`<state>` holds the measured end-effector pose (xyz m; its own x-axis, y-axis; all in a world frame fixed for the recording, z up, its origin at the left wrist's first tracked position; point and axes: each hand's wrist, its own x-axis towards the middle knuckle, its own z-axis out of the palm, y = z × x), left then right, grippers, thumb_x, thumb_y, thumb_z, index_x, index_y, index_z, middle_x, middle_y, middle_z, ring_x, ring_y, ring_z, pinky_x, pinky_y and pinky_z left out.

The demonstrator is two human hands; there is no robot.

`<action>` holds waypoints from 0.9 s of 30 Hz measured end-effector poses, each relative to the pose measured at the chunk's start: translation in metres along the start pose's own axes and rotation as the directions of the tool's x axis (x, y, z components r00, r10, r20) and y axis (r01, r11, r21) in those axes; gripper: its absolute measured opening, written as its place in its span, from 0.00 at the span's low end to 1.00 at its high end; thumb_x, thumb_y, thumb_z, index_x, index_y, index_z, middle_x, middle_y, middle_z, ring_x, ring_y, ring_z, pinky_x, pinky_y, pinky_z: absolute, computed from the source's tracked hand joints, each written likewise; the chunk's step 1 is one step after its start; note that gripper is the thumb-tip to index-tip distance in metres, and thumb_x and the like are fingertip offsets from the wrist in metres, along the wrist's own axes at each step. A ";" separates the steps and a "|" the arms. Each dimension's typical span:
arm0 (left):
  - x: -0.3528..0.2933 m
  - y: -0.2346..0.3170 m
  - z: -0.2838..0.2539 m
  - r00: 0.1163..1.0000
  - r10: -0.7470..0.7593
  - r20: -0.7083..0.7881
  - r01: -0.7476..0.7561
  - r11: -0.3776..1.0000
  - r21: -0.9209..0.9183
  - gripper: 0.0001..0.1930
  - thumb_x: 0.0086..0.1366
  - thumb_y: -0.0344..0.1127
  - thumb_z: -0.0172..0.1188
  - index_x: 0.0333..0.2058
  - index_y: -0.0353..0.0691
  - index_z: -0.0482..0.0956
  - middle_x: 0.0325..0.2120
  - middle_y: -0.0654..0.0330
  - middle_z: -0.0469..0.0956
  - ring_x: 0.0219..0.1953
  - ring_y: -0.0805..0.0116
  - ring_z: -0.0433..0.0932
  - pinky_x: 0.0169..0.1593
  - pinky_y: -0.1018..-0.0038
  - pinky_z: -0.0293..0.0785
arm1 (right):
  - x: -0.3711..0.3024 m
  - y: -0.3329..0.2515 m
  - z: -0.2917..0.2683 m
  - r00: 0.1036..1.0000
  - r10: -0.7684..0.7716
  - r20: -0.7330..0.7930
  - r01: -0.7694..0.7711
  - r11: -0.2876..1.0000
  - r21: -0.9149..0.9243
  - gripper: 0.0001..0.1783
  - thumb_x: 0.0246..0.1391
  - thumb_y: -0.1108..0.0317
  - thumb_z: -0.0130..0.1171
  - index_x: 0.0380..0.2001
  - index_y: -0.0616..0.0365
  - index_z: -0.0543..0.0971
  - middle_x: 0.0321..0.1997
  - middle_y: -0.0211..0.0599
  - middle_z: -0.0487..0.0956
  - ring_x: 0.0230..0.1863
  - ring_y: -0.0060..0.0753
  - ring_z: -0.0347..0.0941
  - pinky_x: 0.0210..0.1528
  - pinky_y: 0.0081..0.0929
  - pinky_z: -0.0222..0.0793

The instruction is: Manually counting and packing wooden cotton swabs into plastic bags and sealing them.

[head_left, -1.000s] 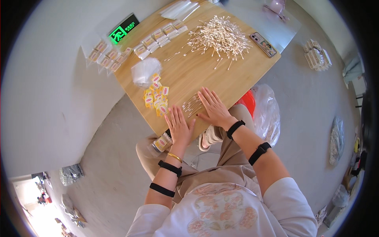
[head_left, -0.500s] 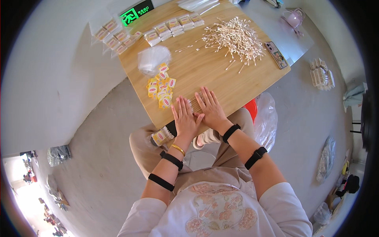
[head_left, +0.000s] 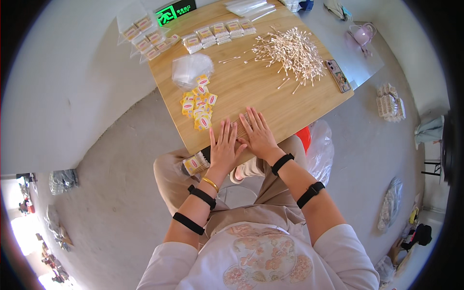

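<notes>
Cotton swabs, slim parallel sticks, lie bunched at centre of frame between left hand and right hand; both hands flat, backs up, fingers straight, neither gripping, swabs partly covered. Just left, yellow-and-white printed squares in loose overlapping heap. Above heap, limp clear plastic bags. Upper middle, blocky filled packets in row. Upper right of centre, spiky mound of loose swabs beside round-cornered phone. Smooth wood-grain tabletop beneath.
</notes>
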<state>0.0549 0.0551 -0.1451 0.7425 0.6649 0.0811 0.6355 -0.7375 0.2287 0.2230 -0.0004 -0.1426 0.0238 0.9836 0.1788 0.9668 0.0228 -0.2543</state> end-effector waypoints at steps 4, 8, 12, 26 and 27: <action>0.001 0.003 0.000 1.000 -0.014 0.011 0.014 1.000 0.006 0.41 0.69 0.65 0.39 0.71 0.41 0.51 0.72 0.53 0.47 0.75 0.58 0.43 0.72 0.46 0.29 | 0.000 0.000 0.001 1.000 -0.004 0.003 0.004 1.000 -0.023 0.43 0.60 0.43 0.50 0.71 0.57 0.54 0.75 0.56 0.49 0.77 0.53 0.43 0.76 0.47 0.38; 0.005 0.002 -0.002 0.999 -0.027 -0.030 0.025 0.998 -0.061 0.41 0.70 0.64 0.38 0.71 0.41 0.49 0.72 0.55 0.48 0.75 0.58 0.43 0.72 0.46 0.29 | 0.002 -0.004 0.002 0.999 0.028 0.018 -0.027 0.999 -0.027 0.43 0.60 0.44 0.50 0.71 0.57 0.55 0.75 0.55 0.49 0.77 0.52 0.42 0.76 0.47 0.37; 0.009 -0.001 -0.003 0.999 -0.027 0.024 0.026 0.999 0.023 0.42 0.69 0.65 0.37 0.71 0.41 0.47 0.73 0.58 0.47 0.75 0.61 0.41 0.73 0.46 0.29 | 0.002 -0.009 0.001 0.999 0.048 0.025 -0.047 0.999 -0.018 0.42 0.60 0.45 0.51 0.71 0.57 0.55 0.75 0.55 0.50 0.77 0.52 0.42 0.76 0.47 0.37; 0.010 -0.013 -0.012 0.996 0.073 0.058 -0.076 0.996 0.045 0.39 0.71 0.62 0.38 0.71 0.41 0.48 0.72 0.62 0.48 0.75 0.63 0.42 0.73 0.48 0.31 | -0.025 0.017 -0.032 0.977 0.211 -0.040 -0.191 0.939 0.286 0.37 0.56 0.64 0.60 0.65 0.65 0.60 0.67 0.51 0.63 0.71 0.52 0.54 0.74 0.47 0.46; 0.010 -0.014 -0.012 0.996 0.081 0.042 -0.083 0.995 0.049 0.40 0.71 0.62 0.38 0.71 0.41 0.48 0.72 0.62 0.48 0.75 0.63 0.42 0.73 0.48 0.31 | -0.026 0.015 -0.034 0.977 0.211 -0.040 -0.191 0.939 0.287 0.37 0.56 0.64 0.60 0.65 0.65 0.60 0.67 0.51 0.63 0.71 0.52 0.54 0.74 0.47 0.46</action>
<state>0.0507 0.0730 -0.1355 0.7998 0.5973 0.0588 0.5811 -0.7951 0.1734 0.2457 -0.0313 -0.1186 0.2371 0.9584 0.1591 0.8304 -0.1149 -0.5452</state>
